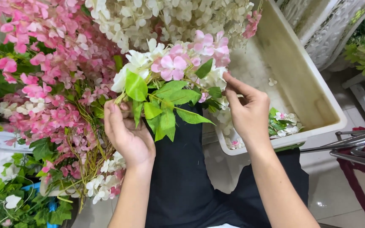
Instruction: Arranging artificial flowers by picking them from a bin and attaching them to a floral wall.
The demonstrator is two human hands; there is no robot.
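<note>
My left hand (125, 131) grips the stems of a small bunch of artificial flowers (172, 67), pink and white blooms with bright green leaves (165, 114) hanging below. My right hand (246, 107) pinches the right side of the same bunch, fingers closed on a stem near the white blooms. Both hands hold the bunch above my lap, which is covered by dark clothing (182, 169). The left hand's fingertips are hidden behind leaves.
A large mass of pink artificial blossoms (51, 63) fills the left; white blossoms (170, 17) hang at the top. A cream rectangular planter box (313, 105) with loose flowers stands to the right. Metal chair legs (355, 147) lie at far right, green foliage (17, 202) at bottom left.
</note>
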